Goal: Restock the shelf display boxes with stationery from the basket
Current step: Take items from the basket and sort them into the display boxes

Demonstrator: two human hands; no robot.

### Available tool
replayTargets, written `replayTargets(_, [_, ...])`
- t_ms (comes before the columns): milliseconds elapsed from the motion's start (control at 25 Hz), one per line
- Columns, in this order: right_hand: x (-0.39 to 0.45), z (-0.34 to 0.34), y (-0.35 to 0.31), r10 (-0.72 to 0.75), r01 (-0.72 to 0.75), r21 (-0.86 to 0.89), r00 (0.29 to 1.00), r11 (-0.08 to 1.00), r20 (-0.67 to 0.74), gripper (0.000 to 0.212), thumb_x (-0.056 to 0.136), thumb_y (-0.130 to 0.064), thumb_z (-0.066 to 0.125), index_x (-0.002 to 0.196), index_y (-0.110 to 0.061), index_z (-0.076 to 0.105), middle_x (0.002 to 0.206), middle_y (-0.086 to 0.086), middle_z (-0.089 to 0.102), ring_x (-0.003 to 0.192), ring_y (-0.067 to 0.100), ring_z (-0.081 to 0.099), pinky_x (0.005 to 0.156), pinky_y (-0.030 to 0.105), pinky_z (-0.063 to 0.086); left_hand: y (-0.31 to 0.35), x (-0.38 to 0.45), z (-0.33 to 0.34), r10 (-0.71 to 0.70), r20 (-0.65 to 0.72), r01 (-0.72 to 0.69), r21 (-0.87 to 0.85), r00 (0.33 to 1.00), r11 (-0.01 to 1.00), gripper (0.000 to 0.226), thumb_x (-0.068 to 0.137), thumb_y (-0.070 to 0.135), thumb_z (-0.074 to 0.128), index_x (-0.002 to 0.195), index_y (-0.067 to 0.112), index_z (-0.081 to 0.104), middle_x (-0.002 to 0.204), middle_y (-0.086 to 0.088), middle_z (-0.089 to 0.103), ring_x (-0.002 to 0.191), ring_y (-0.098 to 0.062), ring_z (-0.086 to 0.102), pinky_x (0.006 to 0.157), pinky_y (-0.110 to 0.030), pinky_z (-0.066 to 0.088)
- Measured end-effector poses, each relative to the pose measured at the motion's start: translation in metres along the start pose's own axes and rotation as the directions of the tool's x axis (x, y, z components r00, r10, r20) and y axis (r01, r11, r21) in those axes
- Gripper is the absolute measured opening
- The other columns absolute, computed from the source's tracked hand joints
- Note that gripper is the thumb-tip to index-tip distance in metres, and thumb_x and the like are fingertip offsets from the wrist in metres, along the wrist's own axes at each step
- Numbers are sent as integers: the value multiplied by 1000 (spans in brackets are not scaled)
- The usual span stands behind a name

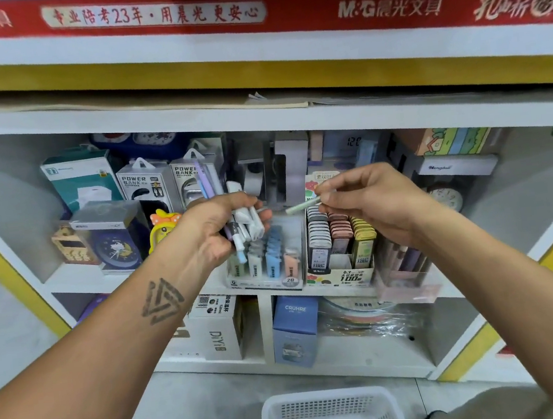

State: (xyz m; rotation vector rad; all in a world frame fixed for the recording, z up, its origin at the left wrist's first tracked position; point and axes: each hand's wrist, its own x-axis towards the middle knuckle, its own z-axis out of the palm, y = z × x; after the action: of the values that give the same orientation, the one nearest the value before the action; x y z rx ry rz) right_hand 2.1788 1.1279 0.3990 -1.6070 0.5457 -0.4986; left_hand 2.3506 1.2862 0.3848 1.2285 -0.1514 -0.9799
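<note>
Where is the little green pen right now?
The green pen is pinched in the right hand, held in the air just above the lead refill box, right of the left hand gripping a pen bundle.

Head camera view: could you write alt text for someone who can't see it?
A person's left hand grips a bunch of pens while the right hand pinches a single green pen in front of shelf display boxes of stationery. A white basket sits on the floor below.
</note>
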Motion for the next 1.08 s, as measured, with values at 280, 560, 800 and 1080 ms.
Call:
replayTargets(280, [3,9,-1,-120,121,-298,993,947,21,29,83,10,73,100,-13,77,98,-1,78,87,8,72,82,18,56,1,2,-17,-10,-53,9,-21,999,1000,7,91,-6,57,85,-3,61,70,-15,72,69,-27,72,70,-42,60])
replayTargets(560, [23,43,4,-209,214,-406,976,889,55,25,84,7,73,99,-12,78,91,4,77,84,17,71,81,23,58,9,1,-40,-2,-66,-1,-37,998,999,6,90,-7,57,86,-4,61,83,-16,68,67,-28,71,63,-41,61])
replayTargets(800, [56,84,18,-342,281,-752,936,597,78,26,94,-8,67,113,-23,76,103,-8,72,95,7,65,82,10,47,20,-1,-65,-13,-99,8,-57,995,998,7,92,-5,54,94,-6,61,89,-21,63,65,-26,66,51,-37,58])
replayTargets(1080, [92,98,18,-377,233,-839,925,493,35,20,90,-9,71,109,-15,76,102,5,73,90,15,66,82,22,51,27,-1,-81,2,-95,-13,-108,996,994,5,90,-6,56,88,-4,59,106,-25,63,72,-31,66,59,-42,58])
